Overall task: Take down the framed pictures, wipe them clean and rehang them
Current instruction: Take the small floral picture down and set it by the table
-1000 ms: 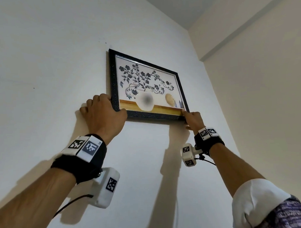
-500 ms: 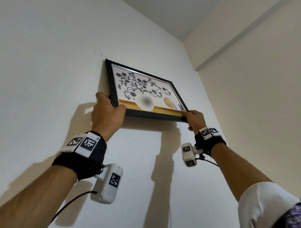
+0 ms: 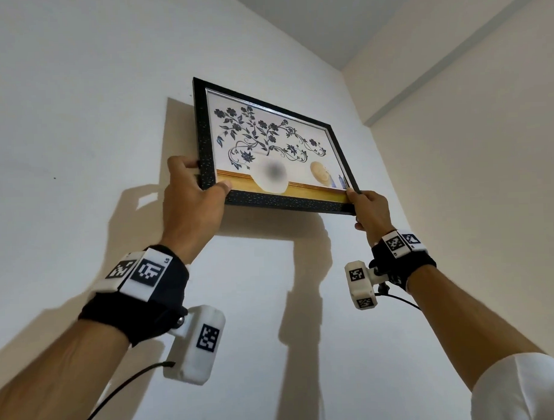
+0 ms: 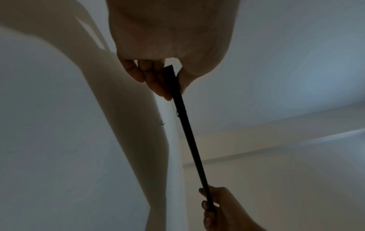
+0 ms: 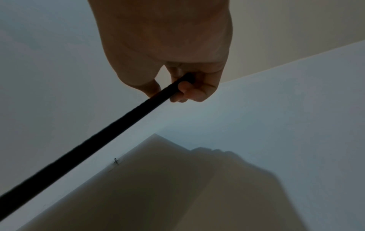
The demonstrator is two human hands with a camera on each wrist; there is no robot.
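A black-framed picture [image 3: 269, 153] of dark flowers and a pale vase is held up against the white wall [image 3: 77, 106]. My left hand [image 3: 195, 189] grips its lower left corner, thumb on the front and fingers behind. My right hand [image 3: 362, 203] pinches the lower right corner. In the left wrist view the frame [image 4: 187, 132] shows edge-on and stands off the wall, with a small wall hook [image 4: 162, 123] bare behind it. The right wrist view shows the same dark frame edge [image 5: 98, 137], my right hand [image 5: 183, 87] curled round it, and the hook [image 5: 115, 161].
A second, cream wall [image 3: 472, 171] meets the white wall at a corner just right of the picture. The ceiling [image 3: 341, 16] is close above. The frame and both arms cast shadows on the wall below.
The picture has come away from the wall, its bottom edge tipped outward. My left hand went from lying flat at the corner to gripping it. The right hand kept its hold.
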